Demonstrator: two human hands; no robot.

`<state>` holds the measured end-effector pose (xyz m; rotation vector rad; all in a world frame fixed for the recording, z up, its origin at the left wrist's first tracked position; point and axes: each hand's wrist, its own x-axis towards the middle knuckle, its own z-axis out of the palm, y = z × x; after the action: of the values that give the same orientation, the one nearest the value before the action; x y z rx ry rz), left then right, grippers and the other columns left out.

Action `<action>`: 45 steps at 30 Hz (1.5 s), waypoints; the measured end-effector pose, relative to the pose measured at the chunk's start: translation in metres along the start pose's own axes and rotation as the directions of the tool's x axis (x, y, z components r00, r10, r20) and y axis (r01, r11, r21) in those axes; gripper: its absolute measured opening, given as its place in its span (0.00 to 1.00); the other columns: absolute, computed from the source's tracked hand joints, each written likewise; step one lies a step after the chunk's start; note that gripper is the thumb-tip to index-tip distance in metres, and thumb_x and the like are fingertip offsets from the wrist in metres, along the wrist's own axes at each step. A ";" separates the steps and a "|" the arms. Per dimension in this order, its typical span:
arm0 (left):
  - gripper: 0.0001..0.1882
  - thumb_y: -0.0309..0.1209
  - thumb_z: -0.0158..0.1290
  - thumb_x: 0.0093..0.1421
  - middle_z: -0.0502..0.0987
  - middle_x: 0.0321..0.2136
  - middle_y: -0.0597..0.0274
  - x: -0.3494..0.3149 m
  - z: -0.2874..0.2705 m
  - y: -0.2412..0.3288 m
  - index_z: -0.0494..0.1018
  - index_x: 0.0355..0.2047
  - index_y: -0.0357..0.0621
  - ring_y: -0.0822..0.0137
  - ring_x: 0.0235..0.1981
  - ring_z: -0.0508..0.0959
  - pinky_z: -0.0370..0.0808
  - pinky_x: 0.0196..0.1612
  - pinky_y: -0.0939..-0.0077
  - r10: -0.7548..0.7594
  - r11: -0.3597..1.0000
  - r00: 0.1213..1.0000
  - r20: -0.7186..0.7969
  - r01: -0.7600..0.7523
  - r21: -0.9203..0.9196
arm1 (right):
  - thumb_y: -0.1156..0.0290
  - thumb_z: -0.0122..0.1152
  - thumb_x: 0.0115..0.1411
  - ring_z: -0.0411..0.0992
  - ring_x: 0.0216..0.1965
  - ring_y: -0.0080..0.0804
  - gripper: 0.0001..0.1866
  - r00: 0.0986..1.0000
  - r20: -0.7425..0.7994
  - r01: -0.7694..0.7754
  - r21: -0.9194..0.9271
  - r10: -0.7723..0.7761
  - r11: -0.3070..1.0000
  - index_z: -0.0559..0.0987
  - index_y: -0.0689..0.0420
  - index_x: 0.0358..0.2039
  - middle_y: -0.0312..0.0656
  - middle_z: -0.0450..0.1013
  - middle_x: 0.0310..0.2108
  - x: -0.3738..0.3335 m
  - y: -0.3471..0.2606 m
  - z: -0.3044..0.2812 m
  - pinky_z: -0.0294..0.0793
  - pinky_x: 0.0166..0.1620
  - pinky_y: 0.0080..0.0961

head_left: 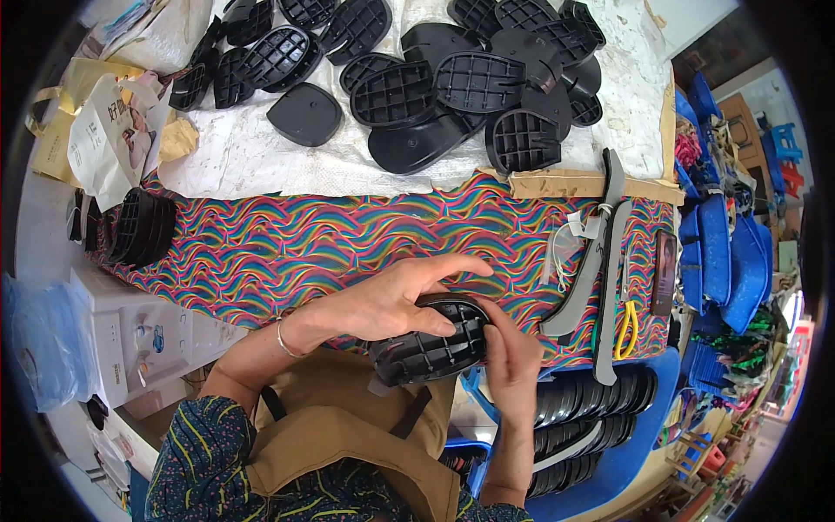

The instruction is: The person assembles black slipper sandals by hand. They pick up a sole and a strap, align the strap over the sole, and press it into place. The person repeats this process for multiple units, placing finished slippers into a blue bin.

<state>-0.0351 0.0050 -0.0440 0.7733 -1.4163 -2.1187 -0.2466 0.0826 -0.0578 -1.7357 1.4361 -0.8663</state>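
Observation:
A black plastic heel piece (435, 348) with a grid of ribs is held in front of my apron, ribbed face up. My right hand (513, 357) grips its right edge, thumb on the rim and fingers behind. From the left my left hand (383, 300) lies over the piece, its thumb pressed on the ribs. The left index finger stretches out above the rim; the other fingers are partly hidden. A small translucent bit (379, 385) sticks out at the piece's lower left end.
Loose black heel pieces (391, 94) lie heaped on a white sheet (226, 165) across the wavy-patterned cloth (348, 226). Curved grey-black strips (606, 287), yellow-handled scissors (626, 331) and a phone (664, 272) lie right. A blue crate (639, 435) of stacked black pieces stands lower right; a stack (142, 228) sits left.

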 end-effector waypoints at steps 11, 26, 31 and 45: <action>0.32 0.18 0.56 0.57 0.72 0.54 0.58 0.004 0.005 0.003 0.62 0.63 0.41 0.70 0.54 0.74 0.71 0.56 0.74 0.107 0.993 0.985 -0.132 -0.099 0.062 | 0.62 0.42 0.72 0.76 0.42 0.33 0.23 0.966 -0.224 -0.039 0.374 0.131 0.927 0.74 0.68 0.55 0.50 0.78 0.43 -0.006 0.007 0.021 0.73 0.47 0.27; 0.30 0.16 0.54 0.58 0.69 0.56 0.57 0.002 0.027 -0.015 0.61 0.62 0.38 0.65 0.55 0.74 0.72 0.57 0.72 0.216 0.976 0.939 -0.269 -0.211 0.047 | 0.72 0.34 0.71 0.77 0.42 0.33 0.21 0.841 -0.532 -0.033 0.141 0.103 0.989 0.71 0.68 0.56 0.50 0.77 0.44 0.002 0.003 0.058 0.75 0.47 0.28; 0.29 0.16 0.55 0.60 0.70 0.54 0.58 0.004 0.035 -0.010 0.63 0.61 0.38 0.66 0.56 0.74 0.71 0.57 0.70 0.256 0.964 0.911 -0.323 -0.266 0.015 | 0.69 0.36 0.71 0.76 0.44 0.32 0.21 0.806 -0.562 -0.019 0.292 0.187 0.956 0.71 0.68 0.56 0.47 0.76 0.45 0.008 0.000 0.058 0.74 0.49 0.28; 0.25 0.16 0.55 0.59 0.72 0.52 0.52 0.010 0.031 -0.020 0.65 0.57 0.29 0.66 0.52 0.75 0.71 0.55 0.75 0.576 0.815 0.659 -0.484 -0.421 0.398 | 0.78 0.47 0.66 0.64 0.61 0.32 0.27 0.917 -0.022 -0.104 0.951 0.399 0.291 0.60 0.74 0.64 0.49 0.63 0.64 -0.023 -0.006 0.056 0.63 0.61 0.27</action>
<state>-0.0646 0.0262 -0.0548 0.8964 -1.3465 -1.1354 -0.2001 0.1123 -0.0831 -0.4485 0.9112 -1.3973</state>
